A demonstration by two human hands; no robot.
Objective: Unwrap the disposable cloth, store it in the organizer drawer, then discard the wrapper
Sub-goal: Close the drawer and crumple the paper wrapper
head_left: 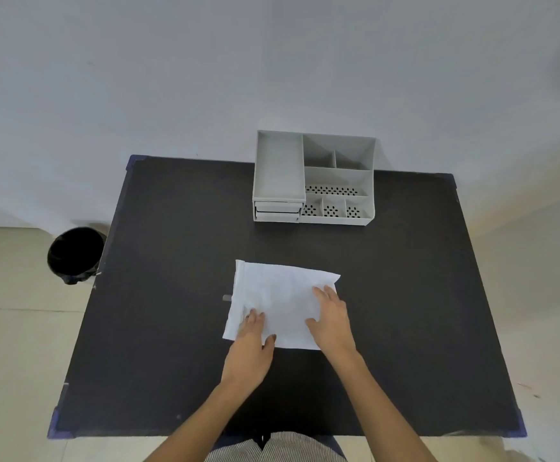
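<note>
A flat white packet (pixel 280 296), the disposable cloth in its wrapper, lies in the middle of the black table (pixel 172 295). My left hand (pixel 252 341) rests palm down on its near left corner, fingers spread. On the packet's right side my right hand (pixel 330 323) also lies flat, fingers apart. Neither hand grips it. At the table's far edge stands the grey organizer (pixel 338 178), its two small drawers (pixel 277 211) at the lower left both closed. I cannot tell cloth from wrapper inside the packet.
A black waste bin (pixel 75 255) stands on the floor left of the table. A small grey tab (pixel 227 297) lies on the table just left of the packet. A white wall rises behind the organizer.
</note>
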